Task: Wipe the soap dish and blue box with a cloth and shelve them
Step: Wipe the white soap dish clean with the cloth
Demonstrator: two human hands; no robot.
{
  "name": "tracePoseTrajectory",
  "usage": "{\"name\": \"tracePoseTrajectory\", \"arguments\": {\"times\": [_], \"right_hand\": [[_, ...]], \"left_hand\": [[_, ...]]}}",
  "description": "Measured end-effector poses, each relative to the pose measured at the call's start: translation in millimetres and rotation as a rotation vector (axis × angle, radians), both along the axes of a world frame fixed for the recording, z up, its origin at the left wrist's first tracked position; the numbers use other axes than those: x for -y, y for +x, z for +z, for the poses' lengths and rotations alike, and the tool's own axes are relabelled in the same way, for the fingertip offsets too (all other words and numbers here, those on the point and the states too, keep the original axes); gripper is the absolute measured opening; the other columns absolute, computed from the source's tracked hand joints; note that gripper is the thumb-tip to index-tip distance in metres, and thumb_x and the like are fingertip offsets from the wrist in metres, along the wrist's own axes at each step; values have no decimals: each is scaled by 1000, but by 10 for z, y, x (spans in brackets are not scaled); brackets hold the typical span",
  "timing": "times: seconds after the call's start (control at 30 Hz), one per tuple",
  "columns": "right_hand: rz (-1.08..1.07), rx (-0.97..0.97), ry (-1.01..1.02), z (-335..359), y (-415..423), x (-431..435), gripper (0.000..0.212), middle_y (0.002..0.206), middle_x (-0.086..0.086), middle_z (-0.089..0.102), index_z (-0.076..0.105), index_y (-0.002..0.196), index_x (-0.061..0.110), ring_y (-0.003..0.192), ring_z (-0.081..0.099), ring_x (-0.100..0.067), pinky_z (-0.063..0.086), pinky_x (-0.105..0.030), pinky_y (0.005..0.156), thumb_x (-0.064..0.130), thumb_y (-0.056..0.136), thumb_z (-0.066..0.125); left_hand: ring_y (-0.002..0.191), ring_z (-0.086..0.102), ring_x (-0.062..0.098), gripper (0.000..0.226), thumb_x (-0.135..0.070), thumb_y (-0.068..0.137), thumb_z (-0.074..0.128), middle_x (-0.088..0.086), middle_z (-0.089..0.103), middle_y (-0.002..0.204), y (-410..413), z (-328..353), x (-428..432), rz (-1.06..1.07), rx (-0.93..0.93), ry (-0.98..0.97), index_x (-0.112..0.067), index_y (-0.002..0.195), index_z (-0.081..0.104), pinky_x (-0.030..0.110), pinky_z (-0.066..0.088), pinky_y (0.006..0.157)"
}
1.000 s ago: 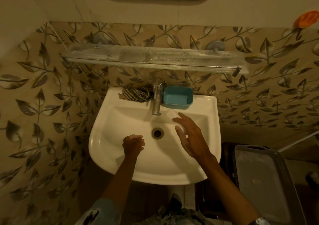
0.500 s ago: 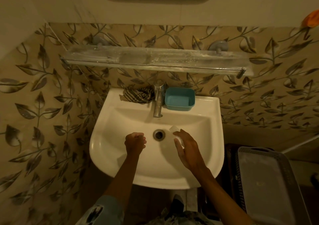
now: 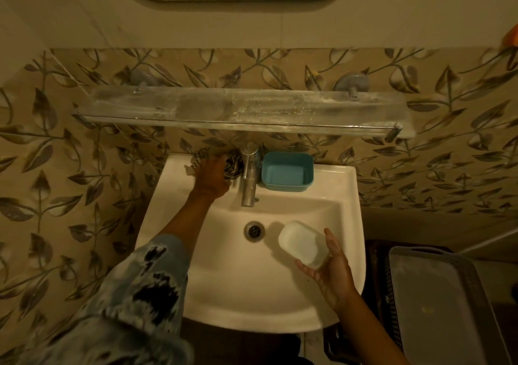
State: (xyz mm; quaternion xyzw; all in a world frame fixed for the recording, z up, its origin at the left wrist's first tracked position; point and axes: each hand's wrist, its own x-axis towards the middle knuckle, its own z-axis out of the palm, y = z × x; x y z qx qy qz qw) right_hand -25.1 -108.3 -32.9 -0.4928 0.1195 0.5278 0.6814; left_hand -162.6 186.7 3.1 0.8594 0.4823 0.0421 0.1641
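Now the left hand (image 3: 210, 175) grasps the striped cloth (image 3: 234, 165) on the sink's (image 3: 347, 196) back ledge, left of the tap (image 3: 249, 177). The right hand (image 3: 333, 272) holds the white soap dish (image 3: 304, 242) over the sink. The blue box (image 3: 287, 171) sits on the ledge just right of the tap, below the shelf (image 3: 238, 109).

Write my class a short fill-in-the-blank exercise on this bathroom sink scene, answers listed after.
The right hand holds the white ____ above the sink.
The left hand touches the striped ____ beside the tap.
The ____ box sits right of the tap.
Answers: soap dish; cloth; blue.
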Motion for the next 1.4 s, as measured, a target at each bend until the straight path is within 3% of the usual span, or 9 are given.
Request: {"name": "tracePoseTrajectory", "arguments": {"times": [0.1,0.37,0.47,0.57,0.73,0.97,1.17,1.33,1.4], "right_hand": [[-41,-96,20,28,60,60,47,148,-3,31,42,141,30,125,43,-35,59,-48,65,31,96,51],[-18,-148,39,142,235,41,44,136,-12,45,48,137,28,117,53,-37,60,-45,62,30,94,54],[-4,-180,91,197,263,-19,40,130,-15,53,51,134,25,113,57,-38,60,-44,61,30,94,53],[21,-186,165,264,258,-81,37,120,-15,63,60,123,20,99,69,-34,60,-43,61,29,88,57],[109,-141,205,335,211,-158,48,124,-15,62,58,125,14,101,67,-31,60,-43,68,37,82,56],[181,-166,324,446,65,-205,51,131,-19,56,49,132,9,114,57,-38,56,-52,77,30,87,49],[268,-124,306,534,-117,-213,41,120,-23,56,47,121,12,105,59,-40,58,-53,70,20,81,50],[302,-199,254,515,-109,-105,23,95,-18,69,56,104,13,81,69,-29,59,-42,62,20,83,49],[323,-234,243,491,-76,-62,39,99,-18,71,66,111,9,86,71,-28,60,-39,67,35,93,45]], "left_hand": [[119,47,35,32,-21,81,62,15,59,119,63,-55,-123,-51,-76,81,-9,111,64,45,38,100],[95,56,40,19,-10,83,65,25,64,89,-84,-11,-58,365,450,106,7,75,66,41,42,79],[103,55,40,17,-10,86,64,29,59,105,-303,59,56,449,667,40,7,83,64,41,46,83],[112,55,15,7,-16,89,61,6,57,125,-518,191,381,473,954,-153,-18,84,66,26,49,90],[102,64,18,22,-26,97,46,-2,69,107,-588,402,1041,469,1333,-473,-29,102,67,27,57,82],[92,66,-1,31,-15,89,60,-4,66,105,-243,463,1701,245,949,-417,-27,117,54,14,55,71],[113,55,23,37,-10,91,54,11,60,122,81,348,2026,115,492,-160,-9,128,55,33,47,97],[100,54,7,35,0,87,52,6,65,115,104,445,2164,-109,476,-256,-12,117,65,0,38,83],[106,49,2,35,-2,87,52,-2,60,120,75,474,2242,-297,451,-335,-17,115,67,-2,33,87]]}}
